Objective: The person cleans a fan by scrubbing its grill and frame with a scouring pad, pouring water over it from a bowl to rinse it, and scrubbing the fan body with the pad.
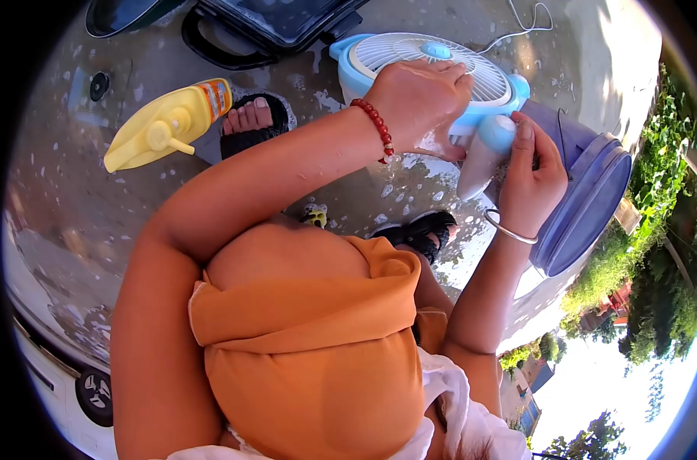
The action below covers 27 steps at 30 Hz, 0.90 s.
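Observation:
A fan (438, 52) with a light-blue rim and white grille lies tilted on the wet ground. My left hand (421, 100), wearing a red bead bracelet, grips its near rim; the fingers reach over the grille and the thumb is below. On the near right side of the fan is a white leg (479, 170) with a rounded light-blue end. My right hand (534, 165), a silver bangle at its wrist, has curled fingers and a thumb pinched at that blue end. The fingertips there partly hide what they grip.
A purple-blue bucket (582, 203) lies on its side to the right. At the left lies a yellow spray bottle (156, 126). A black case with a handle (275, 31) is at the top. A white cord (521, 29) trails behind the fan. Soapy water wets the ground around my sandalled feet.

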Motion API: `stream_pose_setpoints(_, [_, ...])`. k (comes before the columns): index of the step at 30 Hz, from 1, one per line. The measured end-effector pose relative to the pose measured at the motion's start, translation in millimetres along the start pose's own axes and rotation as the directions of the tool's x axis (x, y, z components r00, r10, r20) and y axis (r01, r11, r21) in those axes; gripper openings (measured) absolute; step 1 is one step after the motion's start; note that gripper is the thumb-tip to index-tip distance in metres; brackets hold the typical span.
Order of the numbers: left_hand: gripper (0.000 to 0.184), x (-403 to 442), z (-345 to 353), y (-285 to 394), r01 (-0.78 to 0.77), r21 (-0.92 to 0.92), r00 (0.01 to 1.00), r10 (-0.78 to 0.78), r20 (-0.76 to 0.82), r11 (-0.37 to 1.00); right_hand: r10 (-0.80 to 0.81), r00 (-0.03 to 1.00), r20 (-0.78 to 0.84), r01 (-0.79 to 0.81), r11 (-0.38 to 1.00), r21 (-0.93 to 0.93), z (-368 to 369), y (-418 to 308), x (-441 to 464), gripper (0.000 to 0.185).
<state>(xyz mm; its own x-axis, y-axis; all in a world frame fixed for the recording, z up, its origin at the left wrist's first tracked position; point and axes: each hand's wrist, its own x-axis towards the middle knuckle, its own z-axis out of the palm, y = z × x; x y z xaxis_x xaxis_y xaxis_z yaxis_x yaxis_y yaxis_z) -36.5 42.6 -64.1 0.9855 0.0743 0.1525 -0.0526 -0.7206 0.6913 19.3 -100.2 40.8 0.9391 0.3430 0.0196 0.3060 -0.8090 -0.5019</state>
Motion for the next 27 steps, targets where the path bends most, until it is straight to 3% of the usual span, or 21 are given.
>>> stream_pose_setpoints(3, [0.083, 3, -1, -1, -0.008, 0.003, 1.0, 0.008, -0.01, 1.0, -0.391, 0.914, -0.108, 0.37, 0.912, -0.175, -4, 16, -16, 0.015])
stream_pose_setpoints(4, [0.083, 0, -1, 2, -0.003, -0.011, 1.0, 0.003, 0.015, 1.0, -0.381, 0.92, -0.093, 0.361, 0.916, -0.177, -5, 15, -20, 0.015])
stream_pose_setpoints(6, [0.082, -3, 1, 3, 0.0, -0.013, 1.0, 0.0, 0.015, 1.0, -0.545, 0.835, -0.074, 0.51, 0.817, -0.269, -4, 5, -17, 0.015])
stream_pose_setpoints(7, [0.081, -1, 0, 2, 0.0, -0.005, 1.0, 0.0, 0.003, 1.0, -0.546, 0.833, -0.088, 0.508, 0.818, -0.269, 0, -1, -13, 0.015])
stream_pose_setpoints(9, [0.08, 0, -2, 2, -0.005, 0.004, 1.0, 0.005, 0.008, 1.0, -0.575, 0.813, 0.096, 0.579, 0.777, -0.247, 11, -11, -5, 0.013])
stream_pose_setpoints(11, [0.078, 0, -3, 1, 0.006, 0.0, 1.0, -0.006, 0.005, 1.0, -0.59, 0.802, 0.092, 0.589, 0.756, -0.285, 12, -12, 0, 0.011])
stream_pose_setpoints(14, [0.076, 1, 1, 1, -0.016, 0.014, 0.998, 0.017, -0.059, 1.0, -0.413, 0.911, -0.017, 0.406, 0.902, -0.144, 3, -1, 4, 0.015])
stream_pose_setpoints(15, [0.076, 3, 0, -1, -0.011, 0.011, 0.998, 0.012, -0.064, 1.0, -0.417, 0.909, -0.012, 0.411, 0.9, -0.146, -3, -2, 3, 0.015])
stream_pose_setpoints(17, [0.074, 0, 2, 0, -0.028, 0.024, 0.997, 0.03, -0.069, 0.999, -0.594, 0.803, 0.039, 0.576, 0.758, -0.305, -13, -3, -6, 0.017])
stream_pose_setpoints(19, [0.075, -1, 3, 2, -0.007, 0.029, 0.999, 0.009, -0.051, 1.0, -0.605, 0.793, 0.068, 0.595, 0.745, -0.301, -16, -4, -10, 0.02])
stream_pose_setpoints(22, [0.077, -1, 2, 0, -0.02, 0.042, 0.999, 0.022, -0.038, 0.999, -0.637, 0.725, 0.264, 0.687, 0.7, -0.197, -4, -8, 0, 0.032])
stream_pose_setpoints(23, [0.078, -1, 1, -1, -0.037, 0.037, 0.999, 0.038, -0.039, 0.999, -0.634, 0.725, 0.27, 0.689, 0.654, -0.314, 4, -15, -2, 0.034])
stream_pose_setpoints(25, [0.08, 1, 1, -2, -0.029, 0.033, 0.999, 0.03, -0.04, 0.999, -0.574, 0.773, 0.269, 0.633, 0.72, -0.283, 0, -20, -1, 0.023])
stream_pose_setpoints(27, [0.081, 0, 1, -1, -0.01, 0.016, 0.999, 0.011, -0.036, 1.0, -0.607, 0.752, 0.258, 0.659, 0.711, -0.247, -10, -11, -6, 0.024])
